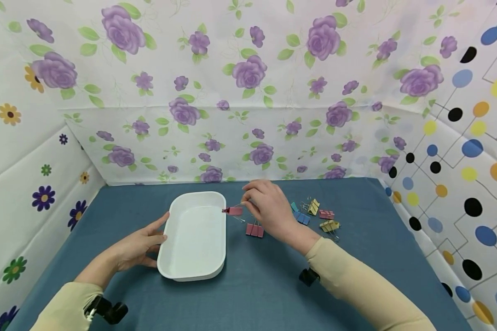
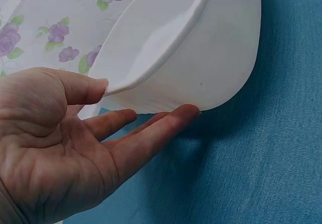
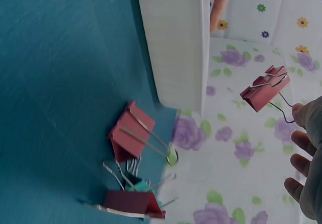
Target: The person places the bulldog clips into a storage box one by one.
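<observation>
A white rectangular tray (image 1: 192,236) stands on the cloth, left of centre. My left hand (image 1: 134,246) holds its left side, thumb (image 2: 93,89) at the rim and fingers (image 2: 161,131) along the outer wall. My right hand (image 1: 269,207) pinches a wire handle of a pink binder clip (image 3: 266,88), which hangs beside the tray's right rim in the head view. Below that hand a second pink binder clip (image 1: 254,230) rests on the cloth, handles up.
Right of my right hand lie several more binder clips: a blue one (image 1: 301,217), a teal one (image 1: 294,207), a yellow one (image 1: 313,207), another pink one (image 1: 326,214) and a second yellow one (image 1: 329,225). Patterned sheets (image 1: 248,138) enclose the blue cloth (image 1: 248,294) at back and sides.
</observation>
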Demonstrator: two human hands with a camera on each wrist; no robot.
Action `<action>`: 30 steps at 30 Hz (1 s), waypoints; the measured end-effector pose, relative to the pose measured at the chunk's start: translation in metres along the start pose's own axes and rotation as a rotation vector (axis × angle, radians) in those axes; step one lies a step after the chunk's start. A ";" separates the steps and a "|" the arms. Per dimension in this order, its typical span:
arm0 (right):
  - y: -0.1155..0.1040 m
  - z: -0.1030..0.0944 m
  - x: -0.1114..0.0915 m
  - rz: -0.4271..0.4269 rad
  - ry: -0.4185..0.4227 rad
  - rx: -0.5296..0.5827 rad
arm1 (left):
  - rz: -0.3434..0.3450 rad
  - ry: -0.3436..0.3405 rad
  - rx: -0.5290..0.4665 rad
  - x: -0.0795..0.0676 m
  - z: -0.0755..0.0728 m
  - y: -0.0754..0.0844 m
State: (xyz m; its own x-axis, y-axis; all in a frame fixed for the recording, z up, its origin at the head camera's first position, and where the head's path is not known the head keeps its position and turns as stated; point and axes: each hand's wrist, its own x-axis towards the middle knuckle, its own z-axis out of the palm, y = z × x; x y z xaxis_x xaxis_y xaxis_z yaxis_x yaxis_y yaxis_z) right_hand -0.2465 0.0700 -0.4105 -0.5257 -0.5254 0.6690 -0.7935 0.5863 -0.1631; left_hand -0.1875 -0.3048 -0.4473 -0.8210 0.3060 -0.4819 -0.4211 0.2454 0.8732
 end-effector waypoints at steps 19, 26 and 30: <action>-0.029 0.033 0.006 -0.003 -0.133 0.021 | 0.009 -0.019 0.003 0.001 -0.001 0.001; -0.034 0.042 0.008 -0.016 -0.152 0.002 | 0.004 -0.017 0.013 0.003 -0.002 0.000; -0.040 0.046 0.011 -0.012 -0.188 -0.017 | 0.005 -0.024 0.005 0.002 -0.001 -0.001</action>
State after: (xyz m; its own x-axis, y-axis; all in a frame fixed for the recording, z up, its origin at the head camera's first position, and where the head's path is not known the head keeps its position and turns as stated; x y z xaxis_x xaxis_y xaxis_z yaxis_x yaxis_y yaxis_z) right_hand -0.2344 0.0127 -0.4298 -0.5655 -0.6378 0.5229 -0.7957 0.5887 -0.1425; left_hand -0.1895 -0.3054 -0.4488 -0.8136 0.3287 -0.4796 -0.4156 0.2482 0.8750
